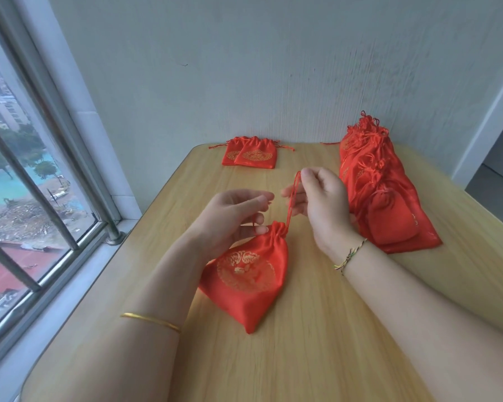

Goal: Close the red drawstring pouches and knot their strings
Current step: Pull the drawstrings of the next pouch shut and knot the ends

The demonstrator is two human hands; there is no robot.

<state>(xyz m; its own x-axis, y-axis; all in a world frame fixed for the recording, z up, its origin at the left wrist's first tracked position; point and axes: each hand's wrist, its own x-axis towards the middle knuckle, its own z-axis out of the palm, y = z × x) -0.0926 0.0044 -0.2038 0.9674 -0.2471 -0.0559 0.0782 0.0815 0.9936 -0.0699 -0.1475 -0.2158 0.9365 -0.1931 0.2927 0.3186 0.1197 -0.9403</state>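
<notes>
wooden table (317, 349) by window (26, 175); over pouch (250, 282), right hand (325, 198) pinches long string (291, 204), left hand (230, 213) short string (253, 222).

- Soft daylight enters from the window (26, 169) at nine o'clock; my view is bright and even.
- Only faint shadows lie on the tabletop (317, 329).
- Wide-angle bending curves the edges.

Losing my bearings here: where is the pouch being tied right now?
In the head view, the pouch lies on the table left of centre, its neck beside the left hand; the right hand pinches its string upward.
</notes>
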